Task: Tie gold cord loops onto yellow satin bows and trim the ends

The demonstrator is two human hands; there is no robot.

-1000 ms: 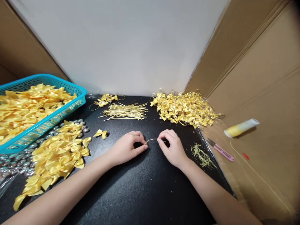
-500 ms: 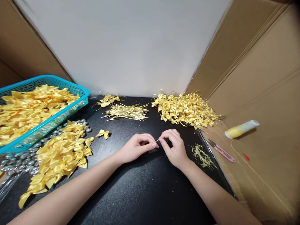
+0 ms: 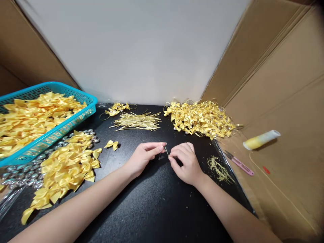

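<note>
Between my two hands a short piece of thin gold cord (image 3: 166, 151) runs at a slant. My left hand (image 3: 146, 154) pinches its upper end between thumb and forefinger. The lower end is in the fingertips of my right hand (image 3: 186, 163), whose other fingers are curled. A thin strand hangs below the left fingertips, too fine to make out well. Left of my left hand a single yellow ribbon bow (image 3: 111, 145) lies on the black tabletop (image 3: 152, 206). Beyond the hands is a bundle of gold cords (image 3: 138, 120).
A turquoise basket (image 3: 92, 100) of yellow bows stands at left, with loose bows (image 3: 63, 168) and silvery beads (image 3: 27, 175) before it. Finished-looking bows with cord loops (image 3: 199, 116) are heaped at back right. Cord scraps (image 3: 219, 169), a pink-handled cutter (image 3: 240, 164) and a yellow-white tube (image 3: 261, 139) lie at right.
The cord between my fingers has turned from nearly level to steep. My left fingertips have moved up and left, the right ones slightly down.
</note>
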